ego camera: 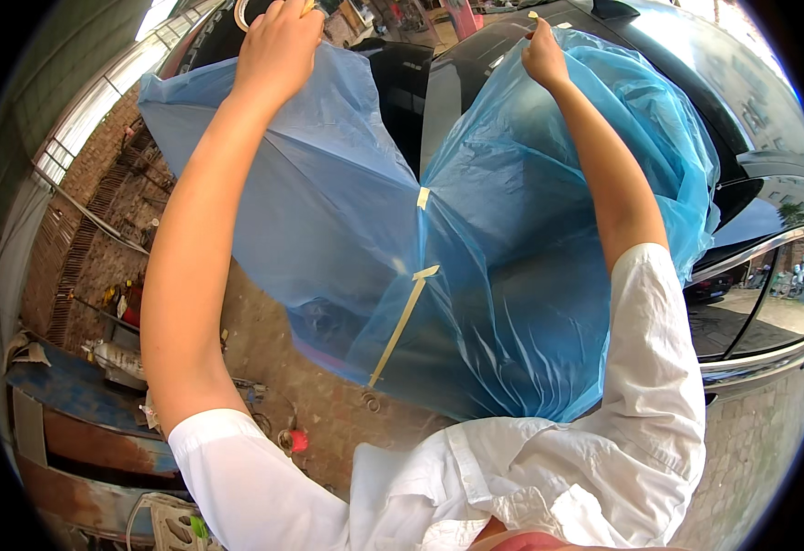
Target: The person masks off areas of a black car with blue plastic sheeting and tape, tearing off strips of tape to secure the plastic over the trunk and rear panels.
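My left hand (281, 52) is raised at the top of the view, its fingers closed on masking tape; a strip end pokes out and part of the tape roll (241, 15) shows beside it. The blue plastic sheet (319, 200) passes behind that hand. My right hand (545, 56) pinches the bunched upper edge of the sheet, with a small tape piece (533, 15) at its fingertips. Between my arms the sheet hangs over the black car (402, 89), gathered in the middle. A short tape piece (423, 198) and a longer tape strip (402, 320) stick to it.
The car's side window (753, 296) and glossy roof (712, 62) lie to the right. At left are a brick wall (64, 255), a rusty blue metal panel (78, 386) and a pale tank (116, 358). A red item (297, 441) is on the brick floor (326, 454).
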Demonstrator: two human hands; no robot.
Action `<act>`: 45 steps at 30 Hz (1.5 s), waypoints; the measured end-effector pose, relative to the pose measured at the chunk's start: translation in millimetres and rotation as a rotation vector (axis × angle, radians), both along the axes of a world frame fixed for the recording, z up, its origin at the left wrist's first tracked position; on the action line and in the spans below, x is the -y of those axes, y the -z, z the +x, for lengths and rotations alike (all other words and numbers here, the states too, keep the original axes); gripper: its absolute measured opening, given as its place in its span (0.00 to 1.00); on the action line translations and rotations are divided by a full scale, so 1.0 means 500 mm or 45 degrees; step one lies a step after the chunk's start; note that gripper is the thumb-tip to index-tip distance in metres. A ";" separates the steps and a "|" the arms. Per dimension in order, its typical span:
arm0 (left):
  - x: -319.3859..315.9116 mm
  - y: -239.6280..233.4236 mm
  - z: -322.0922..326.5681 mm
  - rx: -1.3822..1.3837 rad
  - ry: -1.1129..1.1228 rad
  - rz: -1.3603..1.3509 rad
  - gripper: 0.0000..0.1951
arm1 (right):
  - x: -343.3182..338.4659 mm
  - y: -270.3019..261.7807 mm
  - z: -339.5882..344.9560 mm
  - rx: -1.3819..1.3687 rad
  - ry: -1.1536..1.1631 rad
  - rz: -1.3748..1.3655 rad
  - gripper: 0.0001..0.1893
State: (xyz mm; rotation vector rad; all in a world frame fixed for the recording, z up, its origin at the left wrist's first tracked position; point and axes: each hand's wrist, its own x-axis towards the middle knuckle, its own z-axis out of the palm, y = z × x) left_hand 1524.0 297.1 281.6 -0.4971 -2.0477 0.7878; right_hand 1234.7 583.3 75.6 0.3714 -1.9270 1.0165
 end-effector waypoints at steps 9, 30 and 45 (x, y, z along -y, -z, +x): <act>0.005 -0.007 -0.029 0.105 -0.082 0.003 0.06 | 0.043 -0.047 0.110 -0.053 0.100 0.396 0.39; -0.029 0.179 -0.081 1.119 -0.363 -0.302 0.04 | 0.061 -0.003 0.263 1.004 -1.230 0.993 0.49; -0.007 0.202 -0.097 0.910 -0.007 -0.179 0.05 | 0.164 0.029 0.239 0.670 -1.222 0.479 0.43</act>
